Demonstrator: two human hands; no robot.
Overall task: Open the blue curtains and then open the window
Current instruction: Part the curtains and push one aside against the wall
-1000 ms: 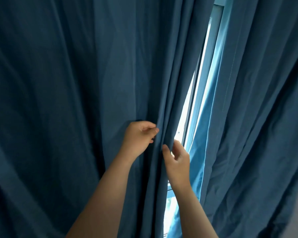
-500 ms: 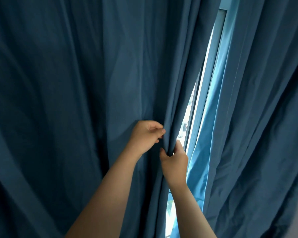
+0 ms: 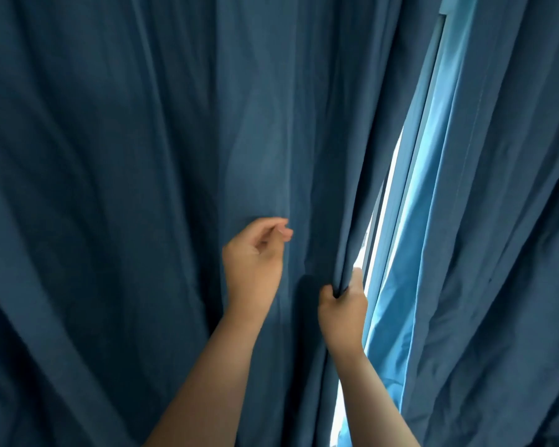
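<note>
Two dark blue curtains fill the view. The left curtain (image 3: 142, 188) covers most of it and the right curtain (image 3: 504, 221) hangs at the right. A narrow bright gap between them shows the window frame (image 3: 410, 150). My right hand (image 3: 342, 311) is shut on the bunched inner edge of the left curtain, just left of the gap. My left hand (image 3: 255, 262) hovers in front of the left curtain's folds, fingers loosely curled with nothing in them. The window glass is mostly hidden behind the cloth.
The lit lighter-blue inner side of the right curtain (image 3: 400, 301) shows along the gap. Nothing else is in view besides the cloth and both forearms.
My left hand has let go of the curtain fold and moved left, away from my right hand. My right hand has closed on the curtain edge. The view has shifted so the gap sits further right.
</note>
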